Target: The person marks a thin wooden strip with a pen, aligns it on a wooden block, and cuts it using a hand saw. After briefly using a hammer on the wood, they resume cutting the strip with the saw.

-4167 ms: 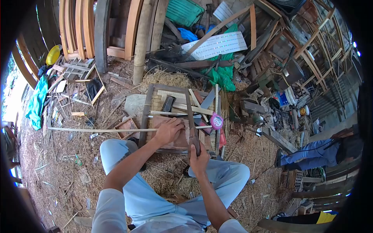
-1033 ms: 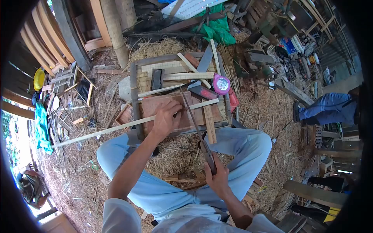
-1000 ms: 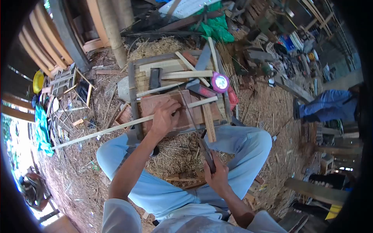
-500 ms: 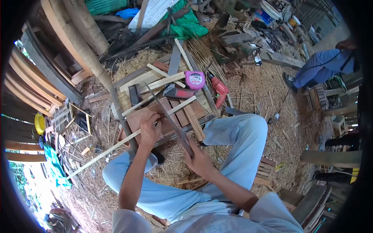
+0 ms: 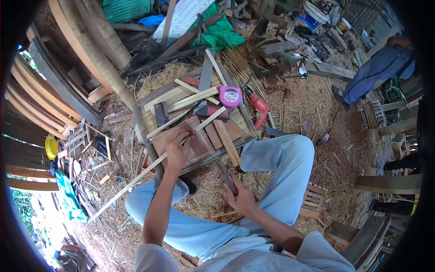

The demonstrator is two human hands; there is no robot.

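Note:
My left hand [image 5: 177, 147] presses a long pale wooden strip [image 5: 131, 181] down onto a reddish board [image 5: 201, 146] that lies on a low wooden frame in front of my knees. The strip runs diagonally from the straw at lower left up to the board's far right. My right hand [image 5: 239, 198] is closed around the dark handle of a hand saw [image 5: 226, 177], held low beside my right knee and back from the strip. Little of the blade can be seen. I sit on straw in light blue trousers.
A pink tape measure [image 5: 229, 96], a red drill [image 5: 258, 107], a black tool [image 5: 159, 113] and loose slats lie on the frame. A bamboo post [image 5: 106, 63] and stacked planks stand at left. Another person in blue trousers [image 5: 376, 72] sits at upper right.
My right hand has drawn the saw back toward my body, off the strip. My left hand stays pressed on the strip. The view has shifted slightly.

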